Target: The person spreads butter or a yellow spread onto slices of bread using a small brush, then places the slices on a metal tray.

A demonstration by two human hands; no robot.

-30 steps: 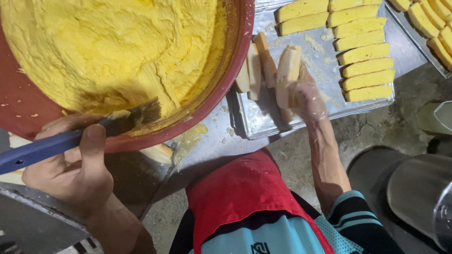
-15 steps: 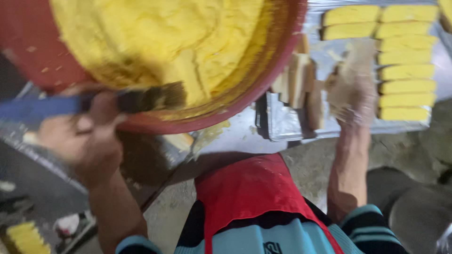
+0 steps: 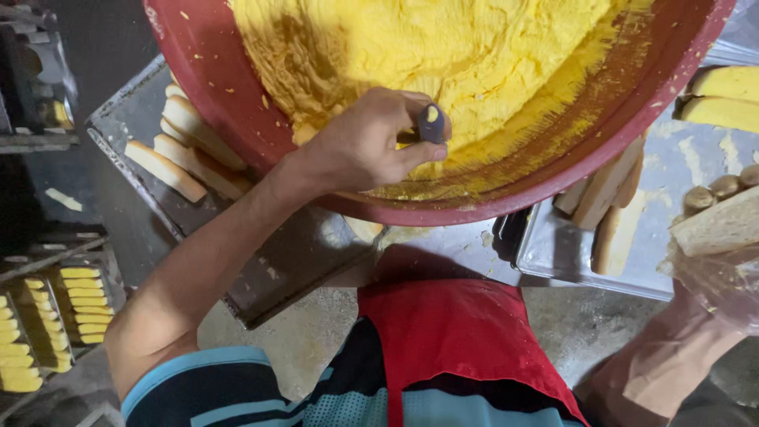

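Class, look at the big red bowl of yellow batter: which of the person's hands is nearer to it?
Left. The left hand reaches over the rim of the red bowl, its grip closed on a dark tool handle above the batter. The right hand holds a bread slice off to the side, clear of the bowl.

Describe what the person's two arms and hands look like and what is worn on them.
The left hand is bare, with no glove, ring or watch showing; the left arm is bare up to a short dark sleeve edged with light blue bands. The right hand is covered by a thin, clear, crinkled plastic glove; the right forearm below it is bare. A red apron hangs between the arms.
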